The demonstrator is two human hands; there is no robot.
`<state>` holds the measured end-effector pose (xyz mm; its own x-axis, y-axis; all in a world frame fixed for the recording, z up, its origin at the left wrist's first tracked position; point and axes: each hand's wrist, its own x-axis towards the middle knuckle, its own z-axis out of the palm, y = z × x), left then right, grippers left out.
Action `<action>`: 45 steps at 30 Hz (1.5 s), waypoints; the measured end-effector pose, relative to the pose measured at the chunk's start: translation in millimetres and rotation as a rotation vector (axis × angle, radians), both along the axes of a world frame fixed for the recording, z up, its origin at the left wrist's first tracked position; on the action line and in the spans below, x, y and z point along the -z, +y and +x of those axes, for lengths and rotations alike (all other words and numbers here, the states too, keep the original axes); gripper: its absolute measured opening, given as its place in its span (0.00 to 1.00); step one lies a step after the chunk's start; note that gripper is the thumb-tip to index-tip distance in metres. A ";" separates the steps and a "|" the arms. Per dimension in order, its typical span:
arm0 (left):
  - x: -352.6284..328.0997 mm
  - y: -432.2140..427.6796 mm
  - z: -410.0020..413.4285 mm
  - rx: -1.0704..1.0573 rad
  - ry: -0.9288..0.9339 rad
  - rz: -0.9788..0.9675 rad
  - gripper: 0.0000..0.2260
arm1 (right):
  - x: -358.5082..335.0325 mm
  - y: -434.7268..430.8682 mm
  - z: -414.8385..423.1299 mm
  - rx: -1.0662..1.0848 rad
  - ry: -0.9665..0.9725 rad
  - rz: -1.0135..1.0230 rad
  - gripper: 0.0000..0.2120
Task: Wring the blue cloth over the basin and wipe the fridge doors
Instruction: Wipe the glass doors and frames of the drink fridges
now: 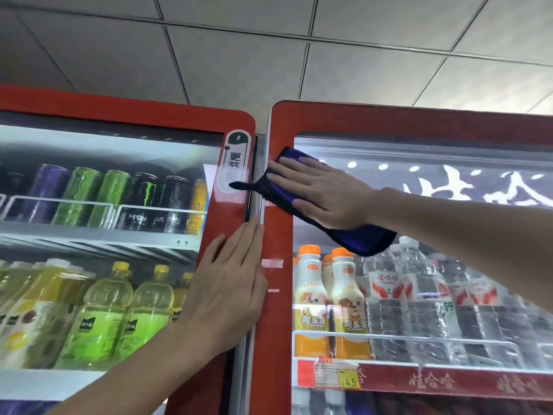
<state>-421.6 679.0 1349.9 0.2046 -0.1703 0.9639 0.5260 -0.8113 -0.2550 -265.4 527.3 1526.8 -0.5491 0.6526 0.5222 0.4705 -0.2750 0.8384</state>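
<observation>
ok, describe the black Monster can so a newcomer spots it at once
Take the left fridge door, top shelf behind the glass. The black Monster can stands just right of two green cans. Only it shows a bright green claw on black.

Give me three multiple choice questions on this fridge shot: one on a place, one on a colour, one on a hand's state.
1. Where is the blue cloth?
A. on the left fridge's glass
B. pressed on the right fridge door, near its upper left corner
C. draped over a shelf

2. What colour are both door frames?
A. white
B. green
C. red

3. How is the left hand?
A. flat, fingers straight, against the left fridge door
B. gripping a bottle
C. a clenched fist

Answers: 1 B, the right hand presses it there; 2 C, both surrounds are red; 3 A, its palm lies on the red edge.
</observation>
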 end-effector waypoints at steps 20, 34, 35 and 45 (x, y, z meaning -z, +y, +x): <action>37.7 -1.7 -10.9 -0.127 0.011 0.154 0.24 | 132.9 -10.7 9.8 -0.028 0.030 -0.118 0.28; 38.2 3.9 -3.9 -0.163 -0.004 0.132 0.26 | 94.4 3.6 2.2 0.000 0.154 0.131 0.28; 38.1 3.2 -3.7 -0.162 -0.006 0.132 0.26 | 100.7 4.0 1.5 -0.002 0.159 0.139 0.28; 45.5 -2.6 -4.2 -0.146 -0.012 0.137 0.25 | 190.1 27.9 -18.5 -0.097 0.415 0.393 0.29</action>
<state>-425.8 676.3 1304.4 0.2252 -0.2691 0.9364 0.6392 -0.6846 -0.3504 -283.9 555.2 1336.7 -0.2947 0.3228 0.8994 0.7766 -0.4675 0.4223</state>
